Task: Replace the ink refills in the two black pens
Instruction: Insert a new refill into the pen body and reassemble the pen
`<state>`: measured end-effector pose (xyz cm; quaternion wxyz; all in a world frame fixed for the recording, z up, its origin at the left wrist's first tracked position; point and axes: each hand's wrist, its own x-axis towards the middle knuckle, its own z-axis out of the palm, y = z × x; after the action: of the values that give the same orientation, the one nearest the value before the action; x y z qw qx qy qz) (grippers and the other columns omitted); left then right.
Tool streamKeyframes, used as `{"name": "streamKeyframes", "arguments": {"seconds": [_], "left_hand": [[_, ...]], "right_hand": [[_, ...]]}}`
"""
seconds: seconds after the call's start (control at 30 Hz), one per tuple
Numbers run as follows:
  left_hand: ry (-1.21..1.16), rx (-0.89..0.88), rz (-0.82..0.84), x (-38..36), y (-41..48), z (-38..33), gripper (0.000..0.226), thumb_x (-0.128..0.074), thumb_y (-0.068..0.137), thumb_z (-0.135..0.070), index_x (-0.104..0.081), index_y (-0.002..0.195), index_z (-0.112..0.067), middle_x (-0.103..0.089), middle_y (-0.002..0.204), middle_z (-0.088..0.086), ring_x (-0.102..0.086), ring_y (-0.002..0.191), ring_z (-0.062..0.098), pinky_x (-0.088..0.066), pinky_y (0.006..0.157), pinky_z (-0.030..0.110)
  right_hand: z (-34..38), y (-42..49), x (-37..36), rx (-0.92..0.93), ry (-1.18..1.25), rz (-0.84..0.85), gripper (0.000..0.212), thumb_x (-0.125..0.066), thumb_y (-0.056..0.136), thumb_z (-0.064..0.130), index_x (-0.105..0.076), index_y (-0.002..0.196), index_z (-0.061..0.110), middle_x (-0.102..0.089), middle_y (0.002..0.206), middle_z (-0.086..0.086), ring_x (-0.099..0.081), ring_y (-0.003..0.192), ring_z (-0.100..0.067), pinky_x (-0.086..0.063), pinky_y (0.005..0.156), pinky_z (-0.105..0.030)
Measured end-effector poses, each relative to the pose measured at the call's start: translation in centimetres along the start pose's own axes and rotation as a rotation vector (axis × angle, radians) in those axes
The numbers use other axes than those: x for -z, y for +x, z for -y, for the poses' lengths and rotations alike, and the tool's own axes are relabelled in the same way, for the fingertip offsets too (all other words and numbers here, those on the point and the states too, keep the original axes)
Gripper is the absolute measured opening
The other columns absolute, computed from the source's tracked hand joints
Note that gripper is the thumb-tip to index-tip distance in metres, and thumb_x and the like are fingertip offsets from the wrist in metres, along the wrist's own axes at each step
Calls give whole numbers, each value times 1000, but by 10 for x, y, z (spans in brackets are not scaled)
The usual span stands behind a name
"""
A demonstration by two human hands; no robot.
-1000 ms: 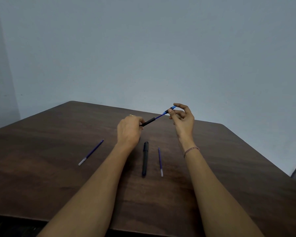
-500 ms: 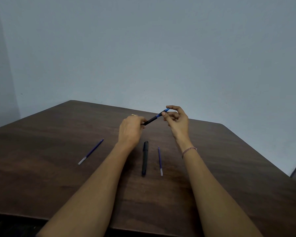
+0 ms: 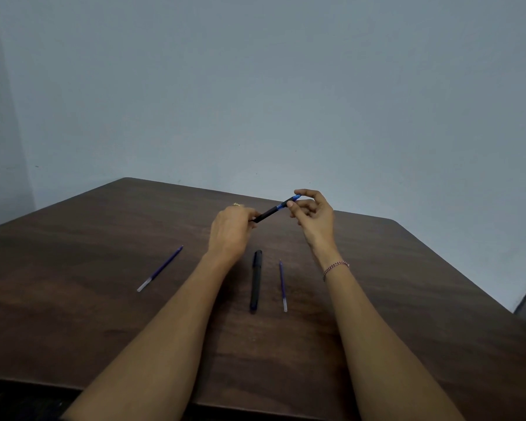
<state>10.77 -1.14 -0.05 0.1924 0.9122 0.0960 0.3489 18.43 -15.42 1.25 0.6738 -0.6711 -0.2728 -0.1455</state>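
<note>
Closing in on the left over the last second, the right hand (image 3: pixel 315 221) now has the blue front piece (image 3: pixel 289 202) drawn up against the barrel, so the thin stretch of refill that showed between them is no longer seen. It pinches that blue piece between thumb and forefinger, the other fingers loosely curled beneath. The left hand (image 3: pixel 230 232) grips the lower end of the held black pen (image 3: pixel 266 214), which slants up to the right, above the table (image 3: pixel 104 314). A ring (image 3: pixel 237 204) shows on the left hand and a bracelet (image 3: pixel 336 266) on the right wrist. Between the forearms the second black pen (image 3: pixel 256 281) lies flat, with a blue refill (image 3: pixel 282 285) just beside it on the right. Another blue refill (image 3: pixel 160 268) lies well apart to the left.
</note>
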Motion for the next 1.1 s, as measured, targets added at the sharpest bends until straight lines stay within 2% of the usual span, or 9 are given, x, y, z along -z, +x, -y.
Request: {"name": "streamKeyframes", "arguments": {"seconds": [0.13, 0.5, 0.67, 0.83, 1.1], "left_hand": [[15, -11, 23, -1, 1, 1, 34, -56, 91, -14, -62, 121, -29, -63, 99, 2, -58, 91, 22, -48, 73, 33], [46, -44, 32, -4, 1, 5, 36, -52, 92, -11, -61, 122, -28, -55, 89, 1, -54, 82, 22, -38, 64, 29], [49, -63, 36, -3, 2, 5, 35, -51, 93, -11, -61, 122, -28, -61, 97, 3, -57, 89, 24, -43, 69, 32], [56, -118, 26, -2, 1, 4, 36, -51, 92, -10, -60, 123, -25, -60, 95, 4, -56, 89, 25, -39, 67, 30], [65, -138, 43, 0, 1, 1, 37, -48, 93, -9, -59, 125, -24, -60, 98, 5, -56, 93, 26, -41, 71, 32]], "right_hand": [[1, 1, 1, -26, 36, 0, 22, -68, 84, 5, -61, 104, 12, -67, 76, -1, -63, 60, 1, -48, 62, -9], [3, -1, 3, -75, 56, 45, 23, -66, 84, 1, -62, 106, 6, -64, 73, -2, -59, 56, 3, -50, 62, -10], [2, -1, 8, -151, 114, 84, 24, -67, 85, 5, -63, 108, 5, -63, 75, -2, -59, 62, -2, -49, 62, -10], [2, -1, 9, -230, 164, 63, 20, -67, 85, 9, -63, 105, 10, -68, 81, 0, -59, 64, -4, -51, 62, -11], [3, -2, 7, -256, 172, 77, 20, -66, 86, 12, -65, 106, 10, -67, 86, -1, -59, 71, -8, -51, 68, -17]]}}
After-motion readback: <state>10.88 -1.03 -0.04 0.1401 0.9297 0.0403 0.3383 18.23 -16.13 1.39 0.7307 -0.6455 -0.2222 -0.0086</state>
